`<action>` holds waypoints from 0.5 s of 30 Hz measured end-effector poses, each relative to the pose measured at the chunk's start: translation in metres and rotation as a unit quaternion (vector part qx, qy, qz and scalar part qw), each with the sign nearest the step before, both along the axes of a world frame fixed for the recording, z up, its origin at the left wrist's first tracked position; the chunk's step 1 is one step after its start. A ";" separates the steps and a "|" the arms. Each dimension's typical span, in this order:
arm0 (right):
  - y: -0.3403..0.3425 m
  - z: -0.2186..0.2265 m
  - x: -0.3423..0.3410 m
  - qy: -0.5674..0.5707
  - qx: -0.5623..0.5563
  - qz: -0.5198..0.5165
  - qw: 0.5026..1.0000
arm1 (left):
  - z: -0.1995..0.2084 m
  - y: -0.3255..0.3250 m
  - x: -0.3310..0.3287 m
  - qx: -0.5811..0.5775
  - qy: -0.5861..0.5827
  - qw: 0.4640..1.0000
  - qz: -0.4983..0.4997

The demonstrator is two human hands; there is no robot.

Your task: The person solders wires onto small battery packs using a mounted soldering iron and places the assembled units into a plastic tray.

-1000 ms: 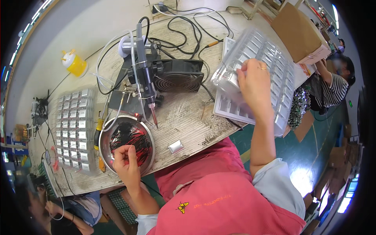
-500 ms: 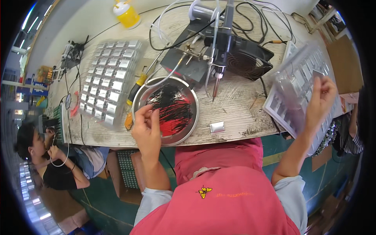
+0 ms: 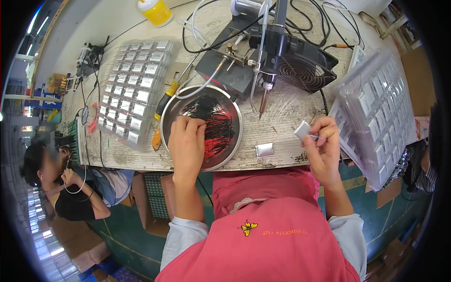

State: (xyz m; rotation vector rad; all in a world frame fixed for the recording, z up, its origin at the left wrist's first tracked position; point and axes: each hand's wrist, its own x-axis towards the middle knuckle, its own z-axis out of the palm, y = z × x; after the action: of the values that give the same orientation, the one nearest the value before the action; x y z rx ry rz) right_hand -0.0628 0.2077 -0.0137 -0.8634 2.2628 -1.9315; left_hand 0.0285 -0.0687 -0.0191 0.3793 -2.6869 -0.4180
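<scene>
My right hand holds a small silver pouch cell by its edge, above the front of the table. A second silver pouch cell lies flat on the wood, to the left of that hand. My left hand is over the left side of a round metal bowl, its fingers bent and pressed together. What they pinch, if anything, is hidden. Inside the bowl lie many thin wires, black ones at the back and red ones nearer me.
A soldering iron on a stand points down behind the cells, beside a black fan. Clear trays of silver cells stand left and right. A yellow-black screwdriver touches the bowl. A co-worker sits at left.
My right hand has come left and nearer from the right-hand tray, bringing a cell. My left hand has reached a little further into the bowl. The whole view has shifted slightly.
</scene>
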 end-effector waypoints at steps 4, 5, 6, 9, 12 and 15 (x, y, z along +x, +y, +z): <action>-0.003 -0.007 0.002 0.006 0.007 0.013 1.000 | -0.002 -0.001 0.000 -0.003 0.013 1.000 0.009; -0.003 -0.007 0.001 0.005 0.007 0.013 1.000 | -0.002 -0.001 0.000 0.000 0.020 1.000 0.013; -0.003 -0.006 0.001 0.010 0.013 0.016 1.000 | -0.002 -0.001 0.001 0.000 0.019 1.000 0.013; -0.003 -0.006 0.002 0.013 0.017 0.020 1.000 | 0.001 -0.005 0.004 0.017 0.028 0.999 0.009; -0.005 -0.004 0.004 -0.002 0.024 0.025 0.999 | 0.009 -0.005 0.013 0.043 -0.021 0.999 0.009; -0.007 -0.004 0.003 0.017 0.042 0.035 0.998 | 0.010 -0.004 0.018 0.084 -0.072 0.994 0.004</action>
State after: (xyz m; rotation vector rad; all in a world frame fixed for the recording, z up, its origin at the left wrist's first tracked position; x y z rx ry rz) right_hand -0.0594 0.2008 -0.0174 -0.9578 2.2812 -1.7920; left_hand 0.0468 -0.0726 -0.0094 0.4855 -2.7963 -0.6400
